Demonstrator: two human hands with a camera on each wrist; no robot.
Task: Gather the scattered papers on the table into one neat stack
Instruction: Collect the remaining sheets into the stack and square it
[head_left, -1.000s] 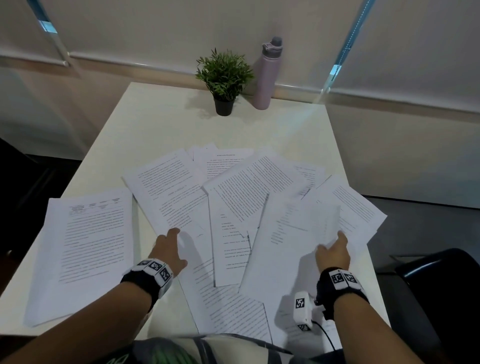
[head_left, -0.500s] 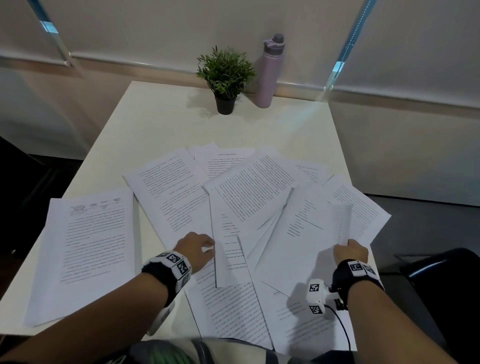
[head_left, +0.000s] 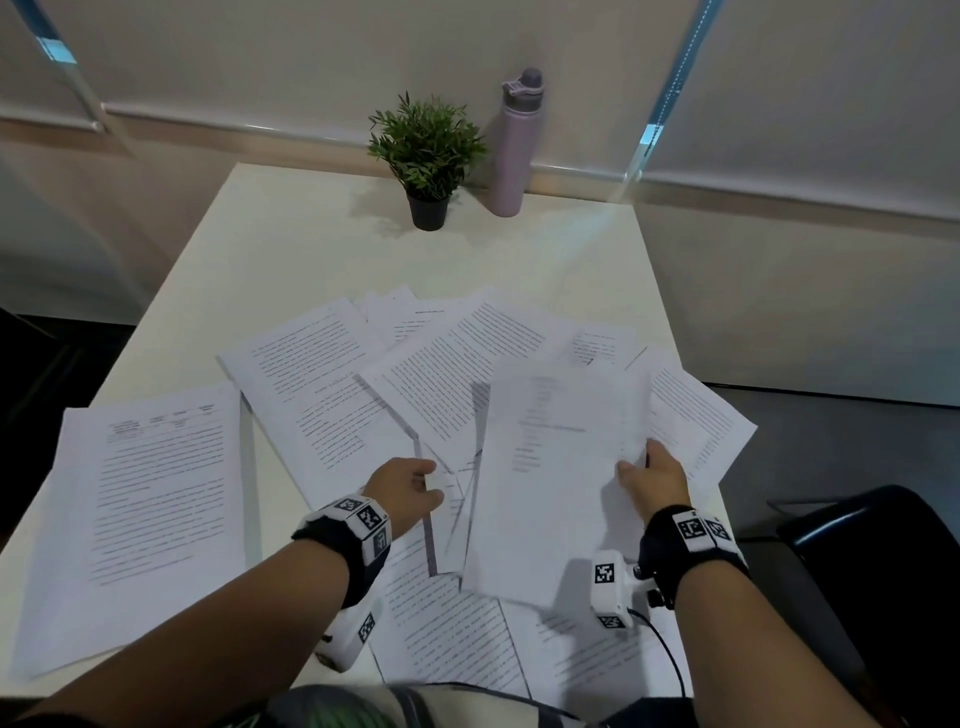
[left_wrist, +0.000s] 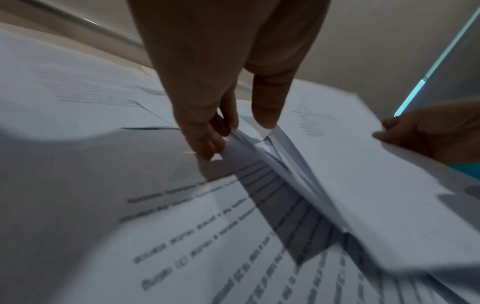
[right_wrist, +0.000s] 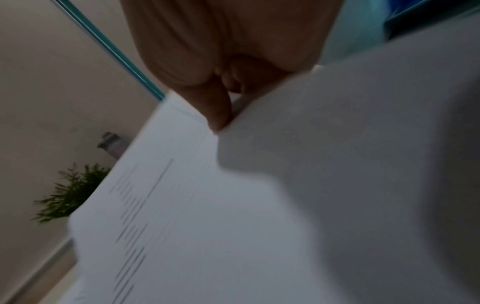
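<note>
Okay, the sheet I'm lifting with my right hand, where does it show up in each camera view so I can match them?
Head: the lifted sheet sits right of centre, above the spread papers; the right hand pinches its right edge.
Left wrist: it slants across the right half, beyond the left hand.
Right wrist: it fills the lower middle, under the thumb.
Shared landmark: the potted plant, seen in head and right wrist only.

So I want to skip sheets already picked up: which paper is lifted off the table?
The sparsely printed sheet pinched by the right hand; the others lie flat.
</note>
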